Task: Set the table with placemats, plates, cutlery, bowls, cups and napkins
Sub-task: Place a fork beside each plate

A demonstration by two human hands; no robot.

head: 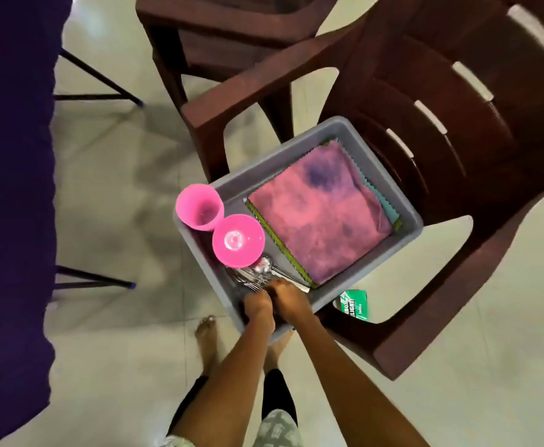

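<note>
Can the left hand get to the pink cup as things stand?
Probably yes. The pink cup stands open at the bin's left corner with nothing over it; the left hand is down by the cutlery, with only the pink bowl near its path.

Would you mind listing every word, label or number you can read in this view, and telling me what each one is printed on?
Green packet on the floor beside the chair: white lettering, cut off by the chair arm; "...LIGHT" is roughly legible, the rest too blurred and partly hidden to read.
Grey tub, pink cup, pink bowl, pink cloth: no text visible.
</note>
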